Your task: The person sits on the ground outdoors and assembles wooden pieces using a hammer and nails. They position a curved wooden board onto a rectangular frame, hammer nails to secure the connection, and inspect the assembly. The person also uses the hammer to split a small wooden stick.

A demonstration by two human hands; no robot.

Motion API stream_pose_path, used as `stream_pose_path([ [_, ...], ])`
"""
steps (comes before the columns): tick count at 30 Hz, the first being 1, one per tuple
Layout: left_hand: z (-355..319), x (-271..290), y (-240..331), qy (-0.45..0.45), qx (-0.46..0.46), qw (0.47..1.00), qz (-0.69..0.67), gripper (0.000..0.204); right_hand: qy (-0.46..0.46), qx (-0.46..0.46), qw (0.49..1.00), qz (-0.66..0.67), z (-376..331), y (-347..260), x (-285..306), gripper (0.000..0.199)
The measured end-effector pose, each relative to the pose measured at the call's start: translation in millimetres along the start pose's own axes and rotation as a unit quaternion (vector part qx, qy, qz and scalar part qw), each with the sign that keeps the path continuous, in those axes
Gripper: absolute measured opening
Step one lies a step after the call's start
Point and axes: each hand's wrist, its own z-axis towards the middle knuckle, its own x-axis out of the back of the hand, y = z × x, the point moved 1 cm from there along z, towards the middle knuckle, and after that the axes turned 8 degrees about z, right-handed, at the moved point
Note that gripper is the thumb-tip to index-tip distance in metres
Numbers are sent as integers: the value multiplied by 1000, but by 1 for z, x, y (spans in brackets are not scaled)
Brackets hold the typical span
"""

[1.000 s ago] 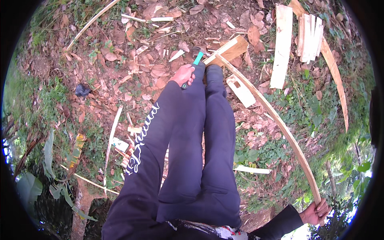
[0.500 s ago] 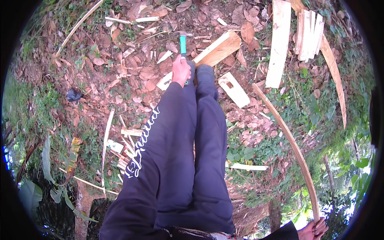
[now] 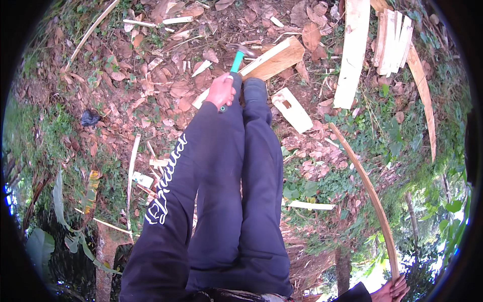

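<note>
My left hand (image 3: 221, 92) is closed around the grip of a hammer (image 3: 237, 62) with a green and dark handle. Its metal head points away from me and lies close to a thick wooden block (image 3: 274, 59) on the leaves. At the lower right, my right hand (image 3: 391, 290) is wrapped round the near end of a long, slightly curved wooden strip (image 3: 370, 187). The strip's far end reaches up toward a pale flat piece of wood with a rectangular hole (image 3: 293, 109), without touching it. Both my legs (image 3: 259, 166) stretch forward between the hands.
A wide pale board (image 3: 353, 55) lies at the far right beside a stack of short slats (image 3: 392, 43) and a curved strip (image 3: 422, 95). Thin wood pieces (image 3: 133, 171) and a dark lump (image 3: 90, 118) lie at the left. Dry leaves and low plants cover the ground.
My left hand has come slightly left and nearer, and the hammer now leans to the right. The long strip's far end has dropped nearer and to the right; my right hand shifted slightly left.
</note>
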Motion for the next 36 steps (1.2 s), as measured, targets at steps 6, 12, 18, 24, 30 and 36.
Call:
stream_pose_path([
  [6, 8, -14, -5, 109, -67, 990, -58, 19, 103, 32, 994, 13, 1, 7, -16, 21],
  [12, 7, 1, 5, 122, -64, 989, -47, 33, 66, 27, 994, 86, 7, 2, -14, 21],
  [18, 10, -44, -7, 27, -104, 971, 212, 31, 64, 24, 996, 65, 7, 7, -15, 19],
  [24, 19, -37, -17, 270, -211, 905, 254, 37, 20, 5, 998, 57, 11, 9, -14, 21],
  [30, 23, -32, -13, 220, -201, 929, 220, 34, 35, 11, 999, 11, 11, 10, -19, 23],
  [36, 7, -64, 9, 76, -187, 894, 401, 36, 43, 18, 999, 28, 11, 23, -16, 21],
])
